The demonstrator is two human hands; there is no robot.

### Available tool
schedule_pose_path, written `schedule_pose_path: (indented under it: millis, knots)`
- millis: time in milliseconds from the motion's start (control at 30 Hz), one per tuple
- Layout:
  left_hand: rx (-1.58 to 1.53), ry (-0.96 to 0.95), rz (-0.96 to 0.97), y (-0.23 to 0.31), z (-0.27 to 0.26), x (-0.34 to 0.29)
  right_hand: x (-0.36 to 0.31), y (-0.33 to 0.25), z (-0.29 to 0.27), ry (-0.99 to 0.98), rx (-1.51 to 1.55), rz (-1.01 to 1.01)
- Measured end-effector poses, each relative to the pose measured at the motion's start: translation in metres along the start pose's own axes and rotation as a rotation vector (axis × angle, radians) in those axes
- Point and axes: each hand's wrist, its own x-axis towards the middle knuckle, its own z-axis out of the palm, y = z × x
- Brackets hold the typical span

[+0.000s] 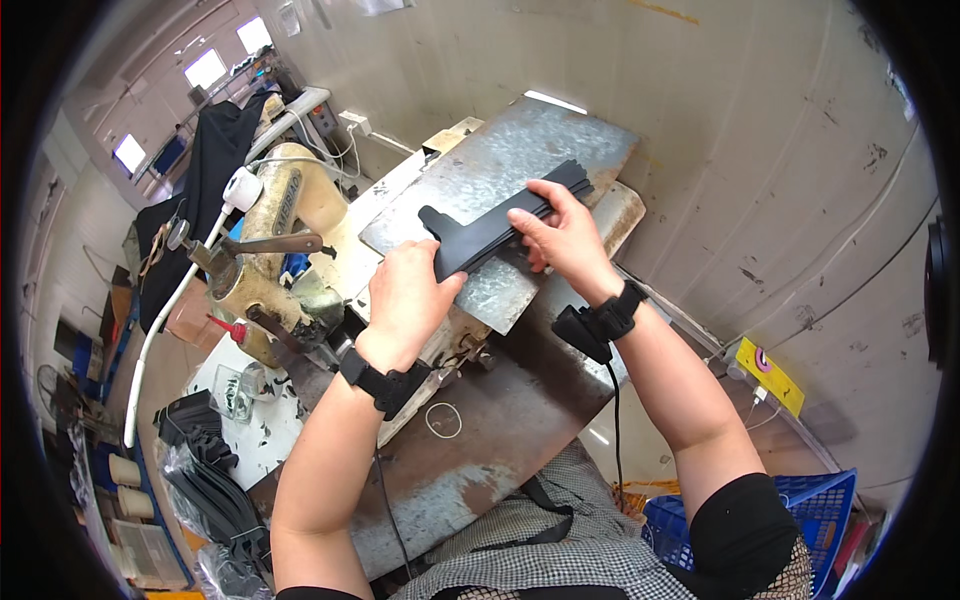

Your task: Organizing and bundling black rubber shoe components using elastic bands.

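Between my two hands is a stack of flat black T-shaped pieces (487, 228), held over a worn metal plate (580, 135). My left hand (410, 295) grips the wide near-left end, its thumb along the lower edge. Around the narrower far-right part my right hand (565, 232) is closed, thumb on top and fingers beneath. At that far end the layers fan slightly apart. Just left of the plate stands a cream, worn sewing-type machine (300, 200) with a metal lever. Both wrists wear black straps with cables.
Bundles of black pieces (215, 480) lie at the lower left, beside a small clear container (235, 390) on white paper. A rubber band (443, 420) rests on the brown tabletop (480, 470). At lower right is a blue crate (820, 510). A wall rises behind the plate.
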Motion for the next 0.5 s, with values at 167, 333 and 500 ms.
schedule_pose_path:
  millis: [167,333,500]
  knots:
    - [-0.024,0.049,0.015,0.000,-0.005,-0.014,-0.015,-0.015,-0.023,-0.126,-0.157,-0.023]
    - [-0.175,0.195,0.186,-0.003,-0.030,-0.037,-0.033,-0.036,-0.077,-0.271,-0.315,-0.174]
    - [-0.165,0.150,0.196,0.002,-0.037,-0.068,-0.077,-0.087,-0.123,-0.238,-0.785,0.067]
